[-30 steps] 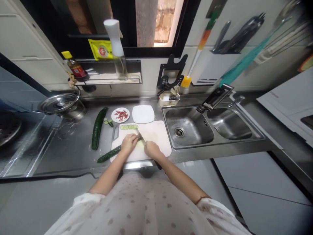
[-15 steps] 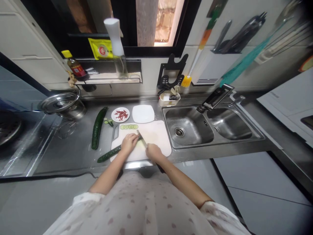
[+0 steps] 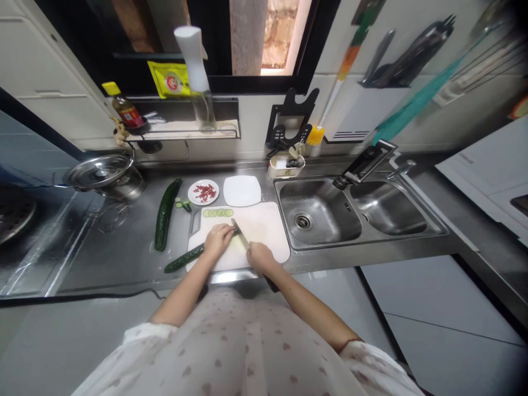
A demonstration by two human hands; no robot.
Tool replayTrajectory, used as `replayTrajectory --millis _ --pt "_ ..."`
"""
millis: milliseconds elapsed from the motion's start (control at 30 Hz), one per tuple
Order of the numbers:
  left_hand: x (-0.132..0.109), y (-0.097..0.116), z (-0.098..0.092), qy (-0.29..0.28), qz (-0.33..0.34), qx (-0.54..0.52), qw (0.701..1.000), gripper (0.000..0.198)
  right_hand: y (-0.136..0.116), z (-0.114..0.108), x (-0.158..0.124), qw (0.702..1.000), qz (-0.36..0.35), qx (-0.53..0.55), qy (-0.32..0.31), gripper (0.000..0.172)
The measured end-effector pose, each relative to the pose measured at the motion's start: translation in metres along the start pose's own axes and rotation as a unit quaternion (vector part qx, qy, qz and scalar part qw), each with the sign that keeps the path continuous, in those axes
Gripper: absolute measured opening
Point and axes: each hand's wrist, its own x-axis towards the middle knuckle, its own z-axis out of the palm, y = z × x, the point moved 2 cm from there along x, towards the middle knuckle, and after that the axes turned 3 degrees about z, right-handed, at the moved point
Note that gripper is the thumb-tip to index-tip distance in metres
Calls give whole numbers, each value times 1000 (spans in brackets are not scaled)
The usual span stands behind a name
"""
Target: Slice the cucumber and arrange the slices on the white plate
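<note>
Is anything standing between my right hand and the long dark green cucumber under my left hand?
Only the silver metal knife your right hand holds: its blade is at the near end of the cucumber. Your left hand covers part of it just beyond. Nothing else visible is in the way.

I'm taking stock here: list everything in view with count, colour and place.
cutting board: 1, white, on counter
cucumbers: 2, green, on counter and board
cucumber slices: one row, pale green, board's upper left
cucumber bits: several, green, on counter
knife: 1, silver blade, over board
plates: 2, white, behind board
chopped bits: many, red, left plate
lidded pot: 1, silver, left
bottle: 1, brown, shelf
sprayer: 1, white top, shelf
packet: 1, yellow, by window
sink: 2 basins, silver, right
utensil holder: 1, cream, near sink
rack: 1, black, wall
brush: 1, yellow, wall
knife holder: 1, white, wall
tap: 1, black, behind sink
left hand: 1, bare, on board's cucumber
right hand: 1, bare, on knife
</note>
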Motion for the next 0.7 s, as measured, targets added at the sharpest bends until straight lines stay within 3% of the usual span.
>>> replayTrajectory --millis 333,700 --pt "-1 -1 2 -2 -4 4 1000 26 -9 -6 14 1000 -15 6 7 31" --pt "-1 -3 2 -2 -9 -6 1000 26 -1 1 4 1000 -9 -8 -2 31"
